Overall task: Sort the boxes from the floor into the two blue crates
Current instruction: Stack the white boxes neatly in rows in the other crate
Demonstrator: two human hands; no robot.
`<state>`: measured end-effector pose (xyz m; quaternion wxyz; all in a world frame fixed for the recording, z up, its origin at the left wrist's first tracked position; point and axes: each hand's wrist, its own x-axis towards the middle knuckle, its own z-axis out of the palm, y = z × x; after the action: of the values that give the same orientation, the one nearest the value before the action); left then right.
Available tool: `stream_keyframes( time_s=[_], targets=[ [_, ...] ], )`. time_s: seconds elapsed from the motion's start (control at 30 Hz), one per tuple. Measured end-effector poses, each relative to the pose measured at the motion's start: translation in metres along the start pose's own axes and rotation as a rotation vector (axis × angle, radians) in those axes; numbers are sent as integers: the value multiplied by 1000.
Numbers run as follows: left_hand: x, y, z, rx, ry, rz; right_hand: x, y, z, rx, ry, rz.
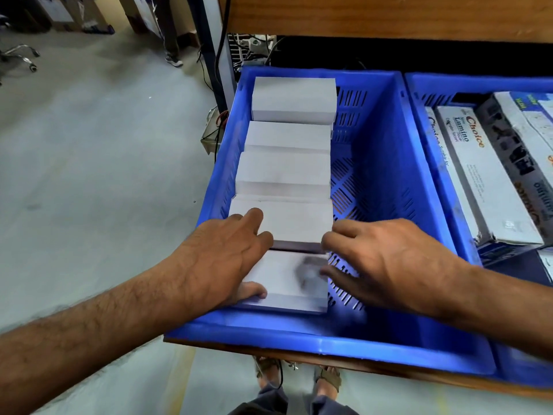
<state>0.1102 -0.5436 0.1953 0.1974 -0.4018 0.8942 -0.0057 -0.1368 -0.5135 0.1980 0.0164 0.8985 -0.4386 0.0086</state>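
Seating the nearest white box in the left blue crate.

The nearest white box point(287, 283) lies at the near end of a row of white boxes point(287, 172) packed along the left wall of the left blue crate point(329, 345), likely to save room. The left hand point(221, 259) grips its left edge, thumb curled under; the right hand point(386, 262), fingers loosely bent, touches its right end, seemingly squaring it. The right blue crate point(419, 94) holds printed boxes point(484, 175). Both crates sit on a wooden shelf point(374, 369).

Under the left hand point(221, 259) lies a matt white card box point(287, 283). The crate point(389, 187) round both hands is glossy blue plastic, slotted. Right of the right hand point(386, 262), printed card cartons point(484, 175) look smooth. Shelf edge point(359, 366) below: wood.
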Motion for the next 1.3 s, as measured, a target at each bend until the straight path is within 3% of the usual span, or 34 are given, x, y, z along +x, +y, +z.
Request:
stream_keyframes(
  time_s=[0.27,0.37,0.53,0.87,1.0,1.13,1.3],
  targets=[
    [32,-44,-34,-299,489,-166,54,58,-17,82,237,331],
    [70,-63,-46,-320,567,-182,86,81,-8,107,243,435],
    [139,-90,-57,-323,469,-226,131,102,8,138,173,508],
    [222,-109,-80,-317,204,-587,184,139,27,392,96,728],
    [239,-108,-82,-242,86,-666,187,147,33,550,131,735],
    [242,-114,-74,-282,118,-728,188,143,38,587,208,732],
    [222,-113,-73,-425,257,-683,183,137,30,553,315,752]
  ],
)
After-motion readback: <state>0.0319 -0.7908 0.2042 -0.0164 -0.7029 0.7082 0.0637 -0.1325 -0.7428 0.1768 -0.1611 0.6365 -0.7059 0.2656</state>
